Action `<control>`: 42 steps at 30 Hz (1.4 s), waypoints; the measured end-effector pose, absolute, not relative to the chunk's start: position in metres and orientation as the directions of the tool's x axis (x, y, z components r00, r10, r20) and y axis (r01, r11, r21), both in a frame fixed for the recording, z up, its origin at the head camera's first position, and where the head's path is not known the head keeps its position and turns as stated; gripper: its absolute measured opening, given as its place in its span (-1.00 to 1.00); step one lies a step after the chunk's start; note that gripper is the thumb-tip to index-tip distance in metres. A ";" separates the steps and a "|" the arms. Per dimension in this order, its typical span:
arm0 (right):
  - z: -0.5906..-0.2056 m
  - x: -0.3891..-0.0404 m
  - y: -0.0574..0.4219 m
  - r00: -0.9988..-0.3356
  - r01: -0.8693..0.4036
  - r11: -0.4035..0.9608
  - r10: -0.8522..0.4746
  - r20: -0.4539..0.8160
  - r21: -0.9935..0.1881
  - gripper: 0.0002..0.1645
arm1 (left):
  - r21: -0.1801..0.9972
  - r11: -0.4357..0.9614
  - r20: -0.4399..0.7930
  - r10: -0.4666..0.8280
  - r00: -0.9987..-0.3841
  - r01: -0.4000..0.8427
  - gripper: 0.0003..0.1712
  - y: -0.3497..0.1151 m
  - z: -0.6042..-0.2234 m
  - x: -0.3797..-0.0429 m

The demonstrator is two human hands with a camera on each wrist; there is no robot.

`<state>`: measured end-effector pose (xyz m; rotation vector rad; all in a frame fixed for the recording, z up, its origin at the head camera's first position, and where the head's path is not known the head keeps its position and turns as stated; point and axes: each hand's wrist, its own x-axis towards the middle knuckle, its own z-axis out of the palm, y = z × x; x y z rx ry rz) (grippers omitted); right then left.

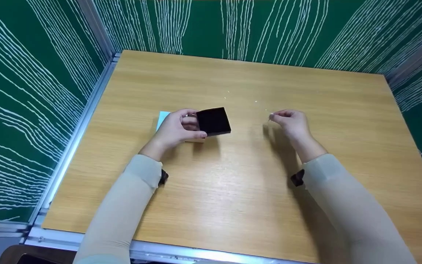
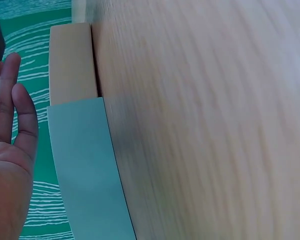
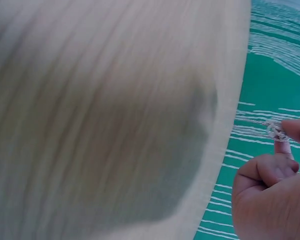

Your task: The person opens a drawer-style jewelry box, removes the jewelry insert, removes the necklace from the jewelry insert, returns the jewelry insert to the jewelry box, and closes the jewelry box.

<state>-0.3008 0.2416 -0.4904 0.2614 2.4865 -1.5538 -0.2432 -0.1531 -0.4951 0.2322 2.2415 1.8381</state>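
Left hand [image 1: 178,128]: grasping a black square piece [image 1: 214,121], thumb on its near edge, other fingers at the left side. Piece sticks out to the right of the fingertips, held above the table [image 1: 229,198], shadow underneath. Can't tell whether its dark face is flat or hollow.

Right hand [image 1: 292,123]: thumb and index pinching a small silvery item [image 3: 276,132], also raised off the table. Fine detail too blurred to read; looks like a tangled, chain-like bit at the fingertips.

In the way: light blue box [image 2: 87,165] and tan block [image 2: 72,62], end to end on the table, directly under and behind the left fingers. Head view has them mostly covered by that hand; left wrist view shows them beside the palm. Can't tell if they're one unit.

Tiny white specks [image 1: 255,101] lie between the two hands, a bit beyond the fingertips, one close to the right ones. Green panels [image 1: 203,29] with white streaks stand well past the fingers; metal rail [image 1: 72,146] well left of the left fingers.
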 end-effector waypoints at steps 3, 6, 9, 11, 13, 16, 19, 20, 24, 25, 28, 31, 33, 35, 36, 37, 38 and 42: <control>-0.493 -0.303 0.245 -0.959 0.268 0.464 0.047 -0.279 -0.844 -0.56 | 0.979 0.201 -0.078 0.265 -0.961 -0.024 -0.06 -0.154 -0.494 -0.243; -0.497 -0.303 0.246 -0.955 0.272 0.510 0.037 -0.295 -0.816 -0.55 | 0.976 0.219 -0.081 0.260 -0.962 -0.023 -0.08 -0.155 -0.494 -0.243; -0.501 -0.303 0.249 -0.953 0.261 0.576 0.028 -0.301 -0.774 -0.52 | 0.975 0.221 -0.085 0.264 -0.961 -0.025 -0.12 -0.155 -0.494 -0.242; -0.504 -0.302 0.251 -0.951 0.259 0.612 0.027 -0.308 -0.747 -0.50 | 0.978 0.208 -0.083 0.271 -0.959 -0.025 -0.16 -0.155 -0.495 -0.241; -0.506 -0.302 0.254 -0.950 0.259 0.635 0.030 -0.312 -0.728 -0.49 | 0.981 0.194 -0.078 0.277 -0.958 -0.024 -0.19 -0.155 -0.495 -0.242; -0.508 -0.302 0.256 -0.951 0.255 0.643 0.030 -0.309 -0.722 -0.51 | 0.983 0.181 -0.073 0.276 -0.958 -0.023 -0.21 -0.156 -0.497 -0.242; -0.509 -0.303 0.256 -0.957 0.234 0.654 0.024 -0.289 -0.720 -0.56 | 0.984 0.176 -0.078 0.268 -0.960 -0.031 -0.22 -0.158 -0.498 -0.242; -0.510 -0.304 0.256 -0.959 0.226 0.658 0.020 -0.283 -0.719 -0.58 | 0.984 0.175 -0.079 0.267 -0.960 -0.033 -0.21 -0.159 -0.498 -0.241; -0.511 -0.305 0.255 -0.959 0.214 0.672 0.006 -0.284 -0.709 -0.57 | 0.986 0.163 -0.080 0.269 -0.960 -0.037 -0.21 -0.160 -0.500 -0.240; -0.511 -0.305 0.255 -0.959 0.211 0.678 0.003 -0.284 -0.705 -0.56 | 0.987 0.157 -0.080 0.267 -0.960 -0.039 -0.22 -0.160 -0.501 -0.239; -0.511 -0.305 0.254 -0.959 0.205 0.686 -0.002 -0.284 -0.698 -0.55 | 0.987 0.153 -0.081 0.259 -0.963 -0.042 -0.22 -0.160 -0.501 -0.238; -0.510 -0.305 0.254 -0.958 0.206 0.691 0.000 -0.285 -0.693 -0.55 | 0.988 0.147 -0.081 0.255 -0.963 -0.044 -0.21 -0.159 -0.500 -0.238; -0.510 -0.305 0.254 -0.957 0.212 0.690 0.002 -0.291 -0.692 -0.53 | 0.988 0.145 -0.079 0.258 -0.963 -0.043 -0.21 -0.159 -0.500 -0.238; -0.509 -0.305 0.254 -0.955 0.215 0.690 -0.001 -0.298 -0.692 -0.51 | 0.989 0.142 -0.080 0.262 -0.962 -0.044 -0.21 -0.159 -0.500 -0.238; -0.509 -0.305 0.254 -0.954 0.212 0.691 -0.006 -0.299 -0.691 -0.49 | 0.989 0.140 -0.081 0.263 -0.961 -0.046 -0.20 -0.159 -0.500 -0.238; -0.509 -0.305 0.254 -0.953 0.212 0.688 -0.011 -0.302 -0.694 -0.47 | 0.989 0.137 -0.083 0.263 -0.961 -0.047 -0.20 -0.159 -0.500 -0.238; -0.509 -0.304 0.254 -0.953 0.209 0.685 -0.018 -0.304 -0.697 -0.45 | 0.989 0.137 -0.084 0.264 -0.961 -0.049 -0.20 -0.159 -0.500 -0.238; -0.507 -0.302 0.252 -0.950 0.206 0.655 -0.045 -0.309 -0.727 -0.29 | 0.989 0.140 -0.088 0.262 -0.961 -0.052 -0.20 -0.159 -0.499 -0.238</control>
